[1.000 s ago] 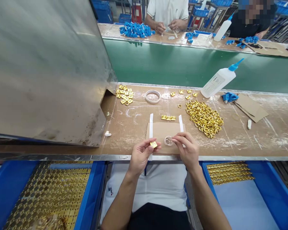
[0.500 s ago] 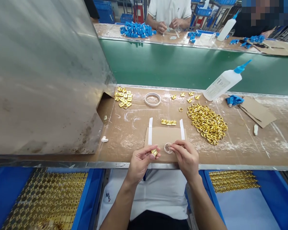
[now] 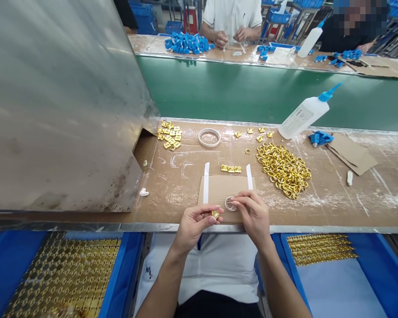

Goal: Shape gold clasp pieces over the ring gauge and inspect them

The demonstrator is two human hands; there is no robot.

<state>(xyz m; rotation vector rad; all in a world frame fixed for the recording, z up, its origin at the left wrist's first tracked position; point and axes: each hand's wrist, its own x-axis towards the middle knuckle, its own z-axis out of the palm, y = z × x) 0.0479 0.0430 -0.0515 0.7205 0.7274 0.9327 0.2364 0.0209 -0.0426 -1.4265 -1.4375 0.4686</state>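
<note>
My left hand (image 3: 195, 223) pinches a small shiny gold piece (image 3: 215, 214) between thumb and fingertips, near the table's front edge. To its right, my right hand (image 3: 254, 215) is closed in a pinch on a thin pale stick (image 3: 231, 202), whose tip is over a small clear round dish (image 3: 230, 208). The dish lies on a cardboard pad (image 3: 228, 185) held by white tape strips. Just beyond the pad, three gold square pieces (image 3: 231, 168) sit in a row. A large heap of gold rings (image 3: 283, 170) lies to the right.
A metal housing (image 3: 63, 110) blocks the left side. Gold squares (image 3: 170, 134), a white tape roll (image 3: 209, 138) and a tilted bottle (image 3: 303, 117) stand farther back. Blue trays with gold chainwork (image 3: 69, 274) flank my lap. Across a green belt (image 3: 235, 88), other people sit at a bench.
My right hand has shifted slightly left, and the stick's tip now reaches over the dish. My left hand with the gold piece has moved slightly nearer to me. The view has shifted a little.
</note>
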